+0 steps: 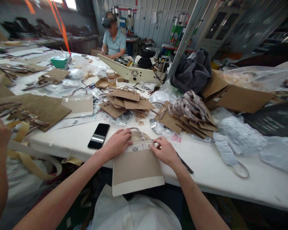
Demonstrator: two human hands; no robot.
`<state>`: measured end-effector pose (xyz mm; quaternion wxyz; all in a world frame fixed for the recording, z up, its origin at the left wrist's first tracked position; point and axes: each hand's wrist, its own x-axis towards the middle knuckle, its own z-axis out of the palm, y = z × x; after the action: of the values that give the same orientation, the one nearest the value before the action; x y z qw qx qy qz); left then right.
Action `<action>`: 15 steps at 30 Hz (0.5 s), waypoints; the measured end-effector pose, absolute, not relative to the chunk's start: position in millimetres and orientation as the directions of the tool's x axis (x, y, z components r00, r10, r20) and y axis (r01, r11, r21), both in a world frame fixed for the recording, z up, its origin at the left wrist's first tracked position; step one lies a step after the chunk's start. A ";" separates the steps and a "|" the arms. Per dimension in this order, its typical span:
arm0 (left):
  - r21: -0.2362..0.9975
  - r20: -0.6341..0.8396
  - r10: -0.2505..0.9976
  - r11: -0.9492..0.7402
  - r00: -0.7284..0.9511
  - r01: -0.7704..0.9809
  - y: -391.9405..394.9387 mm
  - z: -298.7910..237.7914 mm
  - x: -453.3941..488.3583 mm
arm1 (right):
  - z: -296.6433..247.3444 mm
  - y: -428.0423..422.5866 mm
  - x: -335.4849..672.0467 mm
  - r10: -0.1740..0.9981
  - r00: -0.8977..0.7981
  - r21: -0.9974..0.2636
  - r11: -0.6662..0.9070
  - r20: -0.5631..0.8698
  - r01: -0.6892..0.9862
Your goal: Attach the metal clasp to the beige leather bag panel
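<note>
White cloth (134, 212) covers the lap; the tan bag piece (136, 167) hangs off the table (206, 174) edge, top end pointing away. Left hand (118, 141) lies flat and open on that top, right hand (165, 152) curls at its corner, pinch unclear

The tan panel (136, 167) is a flat, stiff, roughly square piece with a pale border along its bottom edge, lying face up under my left hand (118, 142) and my right hand (165, 151), its lower half hanging over the table's near edge towards me. A small metal fitting (135, 149) sits on its lighter top strip between my two hands. A clear-wrapped handle loop (137, 134) arches up just beyond my left fingertips.
</note>
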<state>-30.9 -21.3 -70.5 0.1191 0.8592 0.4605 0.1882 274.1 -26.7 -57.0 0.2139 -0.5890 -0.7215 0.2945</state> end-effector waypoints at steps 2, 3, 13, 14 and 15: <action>0.419 0.263 0.867 -0.499 0.424 0.759 -27.9 -72.9 -29.5 | -58.9 -27.8 276.3 0.974 -0.222 -0.675 0.128 -0.055 0.727; 0.453 0.290 0.887 -0.459 0.360 0.764 -32.4 -73.5 -29.0 | -60.8 -28.7 277.2 0.972 -0.223 -0.686 0.117 -0.069 0.718; 0.709 0.221 0.939 -0.340 0.264 0.618 -72.3 -96.7 -46.9 | -80.8 -33.4 262.7 0.991 -0.132 -0.747 0.106 0.024 0.656; 0.703 0.225 0.941 -0.336 0.252 0.627 -69.3 -101.0 -50.1 | -82.0 -30.8 259.1 0.991 -0.127 -0.752 0.113 0.039 0.649; 0.695 0.229 0.944 -0.329 0.236 0.639 -65.6 -104.9 -52.9 | -83.1 -28.2 255.4 0.991 -0.125 -0.756 0.122 0.053 0.643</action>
<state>-52.9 -65.6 -104.9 0.2379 0.7494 0.5283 0.3205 255.4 -28.2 -83.1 0.2933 -0.5927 -0.6890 0.2965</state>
